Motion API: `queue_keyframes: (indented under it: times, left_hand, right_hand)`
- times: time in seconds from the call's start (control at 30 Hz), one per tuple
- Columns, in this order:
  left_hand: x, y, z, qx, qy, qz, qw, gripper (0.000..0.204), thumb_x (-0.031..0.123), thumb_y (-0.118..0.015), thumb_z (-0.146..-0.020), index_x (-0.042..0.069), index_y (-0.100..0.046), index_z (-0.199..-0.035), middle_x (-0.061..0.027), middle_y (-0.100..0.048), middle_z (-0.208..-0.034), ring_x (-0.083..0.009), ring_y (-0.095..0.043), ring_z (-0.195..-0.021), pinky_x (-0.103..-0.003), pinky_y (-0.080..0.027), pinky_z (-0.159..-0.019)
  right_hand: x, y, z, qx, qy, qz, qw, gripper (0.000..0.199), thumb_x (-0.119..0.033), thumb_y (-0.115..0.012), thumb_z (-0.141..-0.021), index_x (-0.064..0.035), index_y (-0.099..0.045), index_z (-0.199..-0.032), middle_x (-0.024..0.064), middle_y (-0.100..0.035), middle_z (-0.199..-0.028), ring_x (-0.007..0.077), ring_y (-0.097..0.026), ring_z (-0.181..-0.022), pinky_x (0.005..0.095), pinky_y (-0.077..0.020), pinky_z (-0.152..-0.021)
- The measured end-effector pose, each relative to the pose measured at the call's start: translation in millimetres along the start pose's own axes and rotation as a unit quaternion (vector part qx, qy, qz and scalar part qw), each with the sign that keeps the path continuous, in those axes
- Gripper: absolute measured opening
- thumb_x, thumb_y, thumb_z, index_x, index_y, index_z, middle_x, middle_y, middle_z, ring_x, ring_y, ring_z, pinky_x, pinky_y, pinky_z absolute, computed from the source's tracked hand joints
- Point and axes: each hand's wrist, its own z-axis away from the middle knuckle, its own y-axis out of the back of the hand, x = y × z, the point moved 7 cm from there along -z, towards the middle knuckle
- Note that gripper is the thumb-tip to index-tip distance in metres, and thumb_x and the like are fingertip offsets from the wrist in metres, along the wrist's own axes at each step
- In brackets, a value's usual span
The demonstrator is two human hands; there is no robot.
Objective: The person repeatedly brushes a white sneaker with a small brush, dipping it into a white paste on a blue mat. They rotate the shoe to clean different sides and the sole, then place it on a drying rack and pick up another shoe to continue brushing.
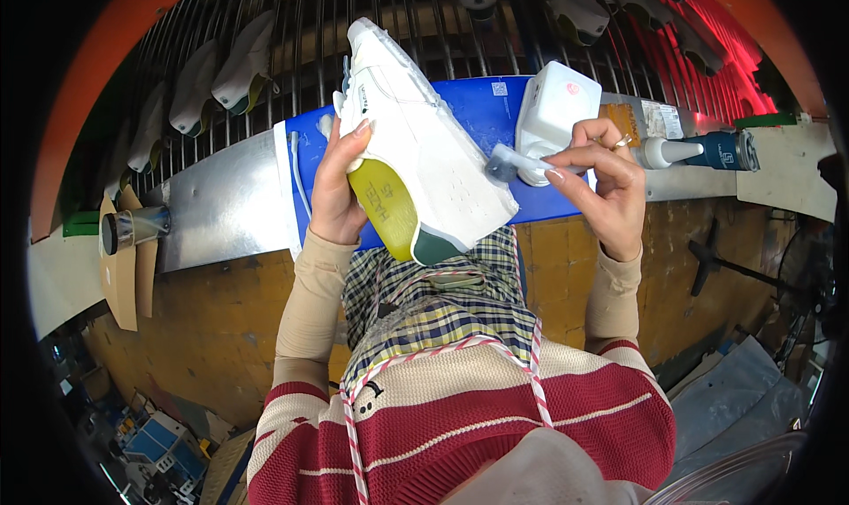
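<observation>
My left hand (pixel 343 173) is closed round a white shoe upper (pixel 416 142) with its toe pointing up and away. A yellow-green shoe last (pixel 386 206) fills the shoe and shows at its opening, and the heel has a dark green patch (pixel 435 248). In my right hand (pixel 610 178), thumb and fingers pinch the pale handle of a small brush (pixel 506 164). Its dark tip is close to the shoe's right side; I cannot tell whether they touch. Just behind the brush, a white plastic container (pixel 557 107) stands on a blue mat (pixel 473 98).
Beyond the metal bench edge (pixel 221 200), several shoes (pixel 243 63) lie on a roller conveyor (pixel 305 54). To the right are a white nozzle bottle (pixel 663 153) and a dark blue tumbler (pixel 721 150). A tape roll (pixel 133 229) is at the left by some cardboard (pixel 119 279).
</observation>
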Motion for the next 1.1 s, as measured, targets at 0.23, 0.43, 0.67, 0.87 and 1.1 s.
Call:
queue_keyframes:
  times: [0.23, 0.43, 0.67, 0.87, 1.1]
  left_hand:
    - [-0.5, -9.2, 13.5, 0.001, 0.006, -0.008, 1.000, 0.064, 0.019, -0.059, -0.094, 0.003, -0.030, -0.148, -0.0173, -0.055, -0.134, -0.0264, -0.060, -0.121, -0.038, -0.052, -0.101]
    - [2.5, -11.7, 22.8, -0.016, -0.005, -0.025, 1.000, 0.065, 0.019, -0.059, -0.094, 0.003, -0.028, -0.149, -0.0178, -0.055, -0.134, -0.0263, -0.061, -0.120, -0.037, -0.052, -0.100]
    - [-1.3, -10.4, 25.9, -0.021, 0.021, 0.018, 0.999, 0.062, 0.020, -0.059, -0.095, 0.004, -0.030, -0.148, -0.0184, -0.056, -0.133, -0.0264, -0.062, -0.118, -0.037, -0.054, -0.098]
    - [-11.6, -7.1, 21.0, -0.026, 0.061, 0.068, 0.995, 0.052, 0.022, -0.055, -0.098, 0.004, -0.039, -0.144, -0.0156, -0.059, -0.131, -0.0253, -0.063, -0.117, -0.038, -0.054, -0.098]
    - [-19.5, -9.6, 26.1, -0.010, 0.094, 0.090, 0.991, 0.048, 0.030, -0.051, -0.101, 0.005, -0.046, -0.141, -0.0150, -0.061, -0.130, -0.0257, -0.065, -0.114, -0.039, -0.055, -0.097]
  right_hand:
    - [-22.1, -7.0, -24.9, 0.003, 0.115, 0.108, 0.988, 0.019, -0.007, -0.084, -0.070, -0.0008, -0.076, -0.087, 0.0059, -0.058, -0.090, 0.0121, -0.059, -0.075, 0.0264, -0.0471, -0.067]
    - [-37.7, -14.1, -39.5, 0.000, 0.192, 0.159, 0.968, 0.018, -0.007, -0.084, -0.071, -0.0004, -0.076, -0.085, 0.0064, -0.057, -0.090, 0.0123, -0.062, -0.069, 0.0244, -0.0472, -0.064]
    - [-42.0, -9.8, -49.0, -0.043, 0.212, 0.124, 0.968, 0.019, -0.007, -0.085, -0.071, 0.0002, -0.076, -0.086, 0.0053, -0.052, -0.090, 0.0104, -0.057, -0.070, 0.0238, -0.0462, -0.062]
    - [-44.9, -4.0, -43.4, -0.071, 0.205, 0.081, 0.973, 0.022, -0.005, -0.086, -0.067, -0.0010, -0.076, -0.086, 0.0038, -0.048, -0.087, 0.0108, -0.052, -0.072, 0.0239, -0.0436, -0.060]
    - [-52.4, 4.8, -44.4, -0.098, 0.203, 0.064, 0.972, 0.025, -0.005, -0.087, -0.063, -0.0020, -0.077, -0.086, 0.0037, -0.048, -0.087, 0.0121, -0.052, -0.075, 0.0243, -0.0432, -0.061]
